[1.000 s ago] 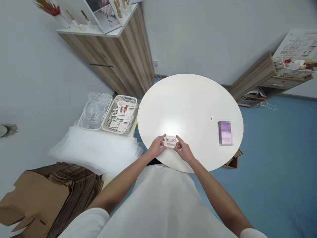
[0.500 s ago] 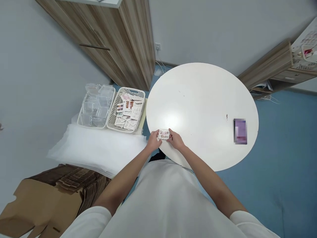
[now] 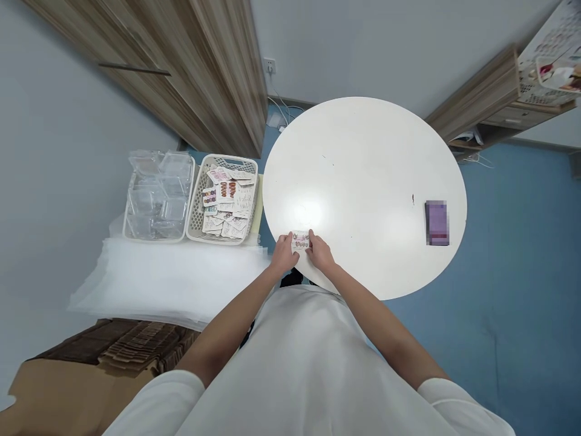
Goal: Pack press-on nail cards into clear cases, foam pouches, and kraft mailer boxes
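Observation:
A small clear case with coloured pieces rests at the near left edge of the round white table. My left hand grips its left end with curled fingers. My right hand pinches its right end. Both hands sit just above the table's edge in front of my white top.
A white basket of printed cards and a tray of clear plastic cases lie to the left. Below them are white foam sheets and flattened cardboard. A purple item lies at the table's right. Wooden cabinets stand behind.
The view has tilted down and shifted. Both hands have kept hold of the small case and drawn it closer to the table's near left edge.

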`<action>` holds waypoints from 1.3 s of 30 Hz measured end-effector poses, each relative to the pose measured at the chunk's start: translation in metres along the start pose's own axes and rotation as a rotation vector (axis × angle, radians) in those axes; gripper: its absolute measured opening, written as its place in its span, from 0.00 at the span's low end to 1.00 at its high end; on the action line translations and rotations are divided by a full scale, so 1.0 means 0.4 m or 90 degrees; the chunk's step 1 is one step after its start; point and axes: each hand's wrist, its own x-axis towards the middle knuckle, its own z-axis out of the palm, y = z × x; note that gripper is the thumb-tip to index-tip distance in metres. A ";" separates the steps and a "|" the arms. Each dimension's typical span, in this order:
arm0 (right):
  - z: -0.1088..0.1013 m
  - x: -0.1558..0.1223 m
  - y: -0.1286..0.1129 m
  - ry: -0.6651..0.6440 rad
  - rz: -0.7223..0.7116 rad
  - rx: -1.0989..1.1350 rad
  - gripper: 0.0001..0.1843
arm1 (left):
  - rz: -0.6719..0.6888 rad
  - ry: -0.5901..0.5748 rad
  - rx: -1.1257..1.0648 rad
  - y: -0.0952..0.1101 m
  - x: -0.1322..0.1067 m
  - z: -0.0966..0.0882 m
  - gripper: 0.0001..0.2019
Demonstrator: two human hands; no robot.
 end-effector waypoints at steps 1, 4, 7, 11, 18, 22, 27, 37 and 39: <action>0.000 0.001 -0.002 0.002 0.003 -0.004 0.37 | -0.002 0.000 -0.003 -0.001 0.000 0.000 0.34; -0.003 0.004 -0.008 0.008 0.015 -0.014 0.38 | -0.014 -0.005 -0.017 -0.001 0.001 0.001 0.34; -0.004 0.000 -0.008 0.016 0.021 0.007 0.37 | -0.031 -0.003 -0.045 0.000 -0.003 0.002 0.35; 0.010 -0.019 -0.001 0.061 0.030 0.164 0.35 | -0.074 0.012 -0.136 -0.002 -0.019 0.011 0.36; 0.034 -0.008 -0.022 0.113 0.056 0.461 0.34 | -0.092 0.071 -0.267 -0.021 -0.001 0.009 0.33; 0.019 0.053 -0.040 0.107 0.039 0.522 0.34 | -0.116 0.106 -0.317 -0.032 0.052 -0.026 0.32; -0.008 0.108 -0.045 0.070 0.035 0.569 0.34 | -0.114 0.107 -0.331 -0.040 0.099 -0.060 0.31; -0.017 0.109 -0.043 0.056 0.031 0.588 0.32 | -0.109 0.114 -0.361 -0.050 0.100 -0.060 0.27; -0.024 0.106 -0.042 0.058 0.030 0.599 0.31 | -0.111 0.125 -0.368 -0.051 0.101 -0.062 0.27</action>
